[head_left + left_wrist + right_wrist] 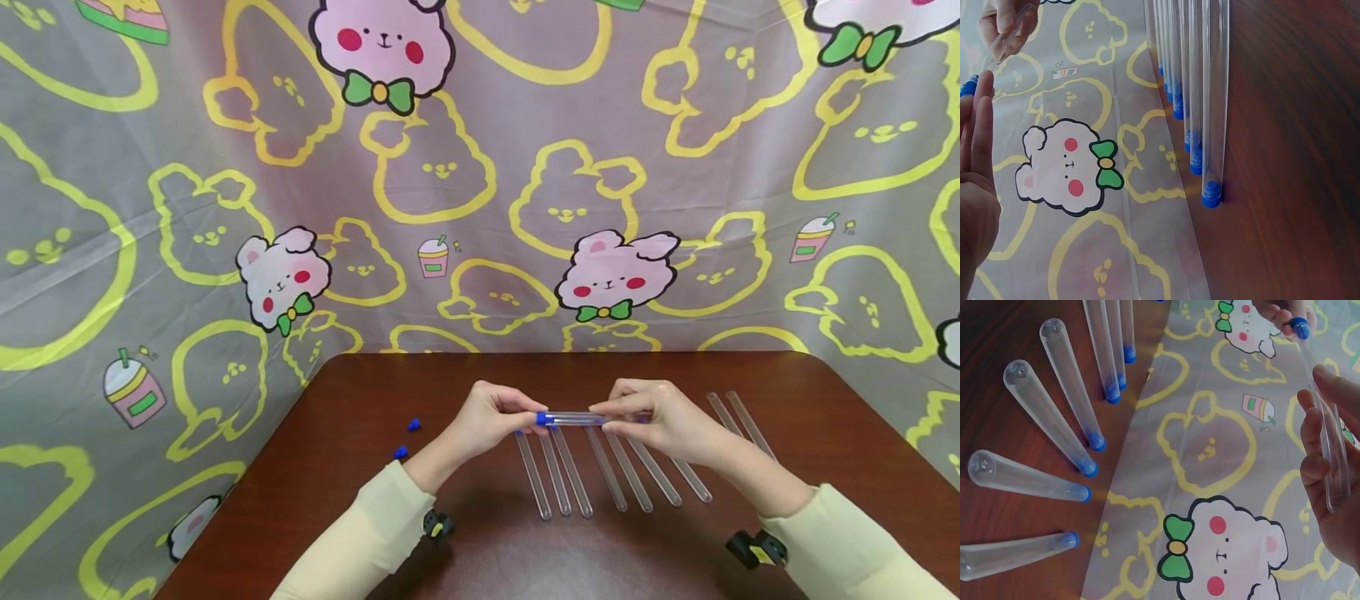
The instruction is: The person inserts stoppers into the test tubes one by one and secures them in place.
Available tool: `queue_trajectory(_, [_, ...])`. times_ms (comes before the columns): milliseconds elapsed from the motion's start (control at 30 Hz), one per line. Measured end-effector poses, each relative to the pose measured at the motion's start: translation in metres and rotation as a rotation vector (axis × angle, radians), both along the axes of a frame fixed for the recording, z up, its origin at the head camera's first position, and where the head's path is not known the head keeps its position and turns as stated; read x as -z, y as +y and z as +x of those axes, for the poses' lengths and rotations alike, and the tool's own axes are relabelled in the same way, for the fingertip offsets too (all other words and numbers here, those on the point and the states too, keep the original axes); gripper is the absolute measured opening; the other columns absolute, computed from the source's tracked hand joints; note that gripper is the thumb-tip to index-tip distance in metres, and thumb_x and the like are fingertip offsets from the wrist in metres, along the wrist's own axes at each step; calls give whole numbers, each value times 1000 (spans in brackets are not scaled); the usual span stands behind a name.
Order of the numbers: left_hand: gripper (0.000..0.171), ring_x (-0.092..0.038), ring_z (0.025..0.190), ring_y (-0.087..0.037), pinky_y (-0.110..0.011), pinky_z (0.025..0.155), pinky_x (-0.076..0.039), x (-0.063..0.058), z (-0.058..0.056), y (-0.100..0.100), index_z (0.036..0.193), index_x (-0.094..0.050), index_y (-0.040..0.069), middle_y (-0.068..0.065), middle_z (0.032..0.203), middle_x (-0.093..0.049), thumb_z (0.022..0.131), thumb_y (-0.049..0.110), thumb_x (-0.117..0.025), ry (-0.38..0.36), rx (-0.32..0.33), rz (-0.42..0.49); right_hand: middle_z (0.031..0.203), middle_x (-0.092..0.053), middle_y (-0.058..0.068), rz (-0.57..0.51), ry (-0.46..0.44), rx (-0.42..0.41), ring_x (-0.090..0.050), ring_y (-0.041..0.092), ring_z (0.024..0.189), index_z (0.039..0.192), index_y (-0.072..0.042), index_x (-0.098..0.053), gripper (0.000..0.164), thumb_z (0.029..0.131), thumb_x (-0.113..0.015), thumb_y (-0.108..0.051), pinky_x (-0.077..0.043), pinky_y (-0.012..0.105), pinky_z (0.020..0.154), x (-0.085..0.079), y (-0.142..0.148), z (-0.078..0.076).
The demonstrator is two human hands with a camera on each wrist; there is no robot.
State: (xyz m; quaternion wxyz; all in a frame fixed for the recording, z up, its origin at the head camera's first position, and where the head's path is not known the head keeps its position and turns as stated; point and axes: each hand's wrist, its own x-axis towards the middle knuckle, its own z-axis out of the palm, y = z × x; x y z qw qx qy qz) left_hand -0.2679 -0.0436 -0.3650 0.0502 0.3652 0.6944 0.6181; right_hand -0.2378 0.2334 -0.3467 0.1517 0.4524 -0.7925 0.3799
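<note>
A clear test tube (581, 419) with a blue cap (542, 418) is held level above the table between both hands. My left hand (491, 419) pinches the capped end between thumb and fingers. Round the tube's body, the fingers and thumb of my right hand (663, 421) are curled; in the right wrist view the rounded end of the tube (1337, 481) lies against the palm. The cap (1299, 328) appears seated on the tube. Below the hands lies a row of capped test tubes (1213, 112), rounded ends towards me, caps partly hidden by the hands in the head view.
Two more clear tubes (750, 423) lie at the right, partly behind the right forearm, with no blue cap visible. A loose blue cap (414, 425) and another blue cap (401, 452) lie left of the left hand. Patterned cloth (480, 250) hangs behind the brown table (315, 500).
</note>
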Motion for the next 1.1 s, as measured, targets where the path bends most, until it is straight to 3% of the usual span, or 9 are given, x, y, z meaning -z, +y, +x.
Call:
queue_trajectory(100, [16, -72, 77, -32, -52, 72, -54, -6, 3, -1, 101, -67, -17, -26, 89, -70, 87, -12, -65, 3, -11, -19, 82, -60, -7, 4, 6, 19, -48, 6, 61, 102, -2, -75, 25, 78, -79, -1, -42, 21, 46, -2, -1, 0])
queue_trajectory(267, [16, -72, 78, -30, -38, 69, -57, -19, 13, -3, 102, -67, -17, -25, 88, -70, 88, -10, -65, 37, -9, -46, 81, -60, -9, 14, 20, 53, -47, 5, 60, 102, -6, -76, 24, 78, -79, -3, -41, 21, 45, -3, -1, 1])
queue_trajectory(367, [15, -72, 78, -29, -38, 69, -57, -21, 15, -5, 100, -68, -16, -24, 86, -71, 87, -8, -65, 37, -15, -45, 80, -59, -12, 29, 28, 91, -46, 3, 59, 101, -10, -76, 24, 78, -80, -4, -40, 21, 45, -1, 0, 2])
queue_trajectory(567, [15, -71, 79, -33, -46, 74, -55, -17, 11, -15, 100, -67, -18, -26, 91, -70, 87, -10, -65, -4, -21, -33, 81, -59, -18, 54, 55, 164, -49, 1, 62, 99, -17, -75, 26, 78, -80, -2, -44, 18, 52, 2, 6, 5])
queue_trajectory(833, [13, -71, 78, -34, -55, 75, -53, -8, 9, -26, 99, -69, -14, -31, 90, -68, 87, -8, -66, -11, -60, -103, 82, -59, -20, 87, 157, 231, -50, -2, 61, 95, -20, -74, 27, 75, -82, -4, -44, 14, 53, 3, 16, 8])
queue_trajectory(1100, [14, -68, 80, -45, -55, 72, -53, -5, 15, -38, 98, -69, -14, -20, 82, -72, 87, -5, -67, 18, -80, -144, 83, -50, -19, 161, 280, 312, -42, -2, 68, 91, -25, -76, 32, 67, -87, -7, -36, 12, 54, 5, 27, 8])
